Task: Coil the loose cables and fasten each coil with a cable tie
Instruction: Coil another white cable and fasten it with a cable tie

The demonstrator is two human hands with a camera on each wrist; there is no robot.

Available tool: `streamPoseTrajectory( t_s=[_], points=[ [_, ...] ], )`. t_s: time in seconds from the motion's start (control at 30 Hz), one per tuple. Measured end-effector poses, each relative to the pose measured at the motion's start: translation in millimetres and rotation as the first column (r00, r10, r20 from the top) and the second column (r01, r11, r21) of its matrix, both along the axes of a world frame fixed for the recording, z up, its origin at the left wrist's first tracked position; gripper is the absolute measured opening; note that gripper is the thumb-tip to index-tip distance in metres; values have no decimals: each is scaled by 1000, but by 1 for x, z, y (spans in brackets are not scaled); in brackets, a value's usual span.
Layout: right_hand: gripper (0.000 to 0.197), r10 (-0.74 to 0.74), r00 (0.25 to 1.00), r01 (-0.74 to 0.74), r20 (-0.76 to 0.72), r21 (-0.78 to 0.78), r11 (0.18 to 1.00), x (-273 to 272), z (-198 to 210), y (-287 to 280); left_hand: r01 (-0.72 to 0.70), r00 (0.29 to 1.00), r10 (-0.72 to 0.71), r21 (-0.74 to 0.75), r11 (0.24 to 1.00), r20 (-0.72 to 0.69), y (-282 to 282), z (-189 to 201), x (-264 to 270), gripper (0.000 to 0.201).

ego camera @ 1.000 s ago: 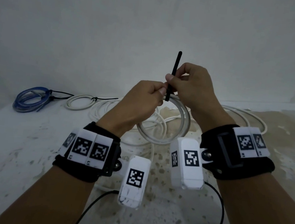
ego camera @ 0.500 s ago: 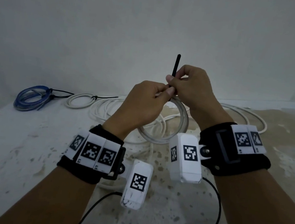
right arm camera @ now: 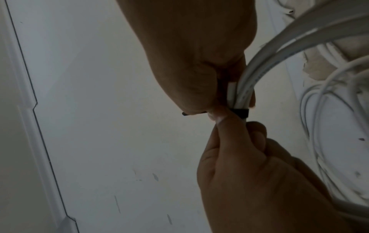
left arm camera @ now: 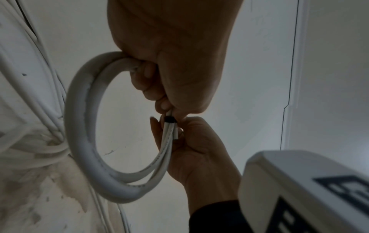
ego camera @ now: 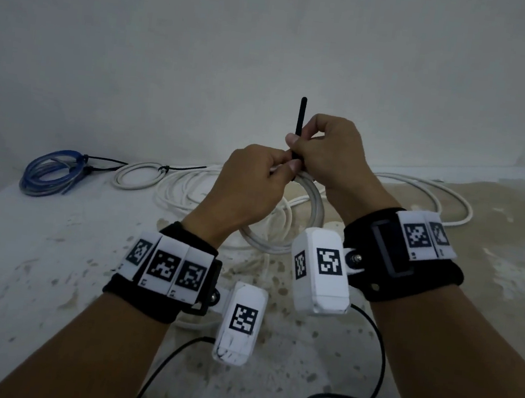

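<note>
While I hold the white coil (ego camera: 314, 204) up off the floor (ego camera: 33, 271), my left hand (ego camera: 248, 194) grips its bundled strands in curled fingers, and my right hand (ego camera: 328, 150) pinches the black cable tie (ego camera: 300, 118) where it bands the coil just beside my left thumb. Faint print runs along one white strand in the left wrist view, too small to read; the wrist units (ego camera: 323, 271) carry black-and-white square markers and no words I can make out. Against half a second ago, both hands sit a little closer together, and the tie's free tail stands about as tall above my right fingers, pointing up and slightly left. A second ago it stood a little longer. Loose white cable (ego camera: 419, 190) sprawls on the floor beneath and behind my hands, reaching toward the right. Near the far left edge of the floor lie a blue coil (ego camera: 51, 171) and a small white coil (ego camera: 139, 178), each already banded with a black tie. That floor is pale, stained and speckled, browner on the right, and meets a plain whitish wall (ego camera: 273, 36).
</note>
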State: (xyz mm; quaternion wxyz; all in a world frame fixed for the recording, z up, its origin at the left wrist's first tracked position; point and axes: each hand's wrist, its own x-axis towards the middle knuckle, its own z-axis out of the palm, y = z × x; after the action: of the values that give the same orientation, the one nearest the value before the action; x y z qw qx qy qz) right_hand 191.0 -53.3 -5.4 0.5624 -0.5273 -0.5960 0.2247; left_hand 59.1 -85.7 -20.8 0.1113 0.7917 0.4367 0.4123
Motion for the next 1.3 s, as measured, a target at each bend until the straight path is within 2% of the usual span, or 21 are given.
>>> streamPoseTrajectory(
  t_s=[0.3, 0.57, 0.67, 0.8, 0.87, 0.97, 1.03, 1.1, 1.17, 1.23, 1.3],
  points=[
    [32, -71, 996, 73, 47, -33, 997, -1, -6, 6, 8, 999, -8, 6, 1000, -41, 2, -6, -1, 26],
    [31, -140, 990, 139, -23, -39, 989, -3, -13, 9, -10, 997, 13, 37, 999, -70, 4, -8, 5, 29],
    [26, -128, 990, 126, -50, -44, 991, -5, -16, 10, 12, 998, -14, -47, 999, -58, 3, -4, 4, 29],
    [20, 128, 942, -133, -311, 6, 991, -2, 4, -9, 51, 997, -42, -149, 987, 68, -1, 20, -3, 32],
    [28, 220, 925, -245, -308, -45, 968, -4, 20, -24, 48, 997, -39, -126, 991, 69, -9, 37, -12, 25],
    [47, 354, 899, -416, -259, -246, 875, -16, 33, -44, 5, 1000, -3, -87, 996, 28, -20, 54, -29, 25],
    [52, 376, 885, -447, -274, -282, 849, -29, 36, -55, -24, 999, 27, -91, 996, 31, -28, 59, -41, 22],
    [50, 361, 883, -437, -301, -239, 867, -42, 42, -62, -37, 990, 54, -126, 991, 134, -37, 62, -54, 17],
    [50, 357, 876, -429, -323, -185, 884, -57, 49, -68, -26, 950, 79, -173, 985, 302, -47, 65, -67, 19],
    [49, 324, 851, -411, -413, -142, 900, -71, 54, -71, -4, 853, 130, -242, 970, 505, -53, 67, -80, 28],
    [51, 262, 814, -373, -518, -121, 920, -86, 58, -69, 73, 700, 196, -342, 937, 686, -59, 64, -91, 43]
  ],
)
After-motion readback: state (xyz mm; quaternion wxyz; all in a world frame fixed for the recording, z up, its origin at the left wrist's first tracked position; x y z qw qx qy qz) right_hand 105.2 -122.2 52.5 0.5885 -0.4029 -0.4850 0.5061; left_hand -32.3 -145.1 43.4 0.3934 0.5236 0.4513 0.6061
